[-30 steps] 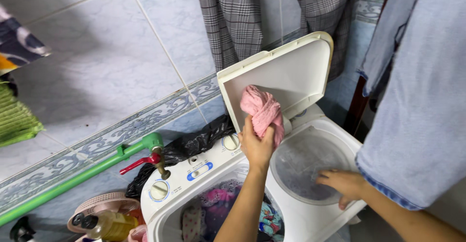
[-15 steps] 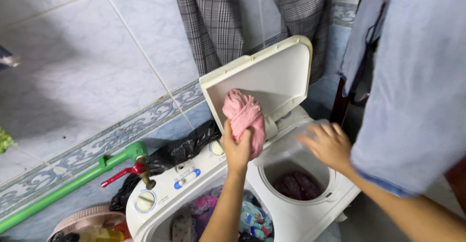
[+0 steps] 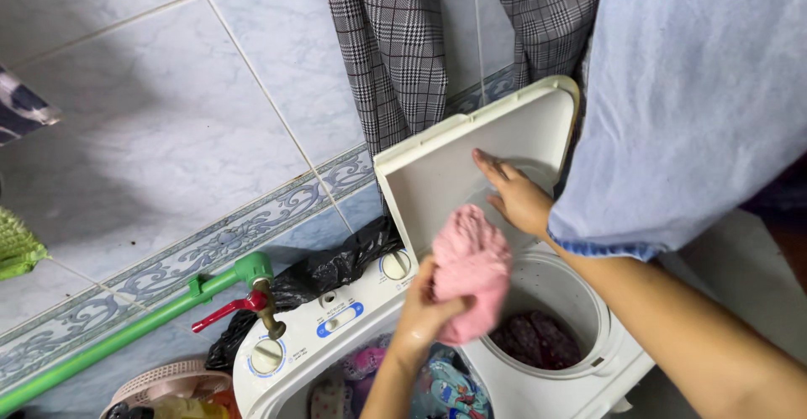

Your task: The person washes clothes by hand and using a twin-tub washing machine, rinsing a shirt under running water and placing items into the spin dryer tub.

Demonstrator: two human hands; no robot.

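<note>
Pink fuzzy cloth (image 3: pixel 471 269) bunched in left hand (image 3: pixel 427 314) | right hand (image 3: pixel 517 196) spread flat on smooth white lid (image 3: pixel 437 184)

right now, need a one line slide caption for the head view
Left hand holds a pink cloth over the washer's round tub; right hand rests flat on the raised white lid.

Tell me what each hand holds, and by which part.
Left hand grips crumpled pink cloth by its lower edge. Right hand holds nothing, resting flat on white lid.
</note>
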